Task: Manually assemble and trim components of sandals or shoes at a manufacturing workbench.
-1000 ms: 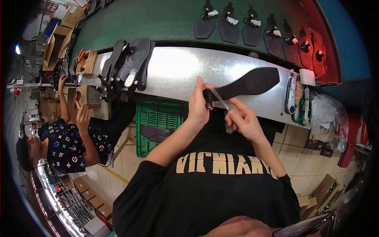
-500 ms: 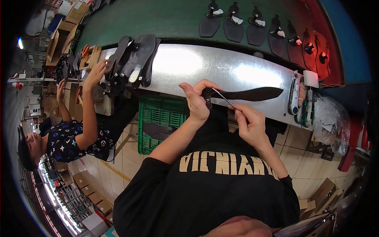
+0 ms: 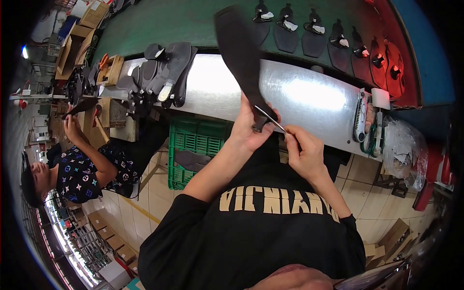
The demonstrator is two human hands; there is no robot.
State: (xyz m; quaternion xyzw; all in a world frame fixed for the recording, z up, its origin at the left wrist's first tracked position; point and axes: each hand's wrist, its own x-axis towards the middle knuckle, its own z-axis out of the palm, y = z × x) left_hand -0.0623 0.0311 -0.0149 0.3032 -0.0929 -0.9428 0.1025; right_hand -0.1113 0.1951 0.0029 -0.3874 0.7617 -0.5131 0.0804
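The left hand curls around the narrow end of the black sole, which extends over the metal bench; the right hand pinches a slim shiny strip across that end. Steady left support and light, even pressure seem best.

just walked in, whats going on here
The person's left hand holds a flat black shoe sole by its narrow end, the broad end pointing away over the shiny metal bench. The right hand grips a thin, straight, silver-coloured tool, its far end at the sole's narrow end. More dark soles with straps lie in a row on the green surface beyond.
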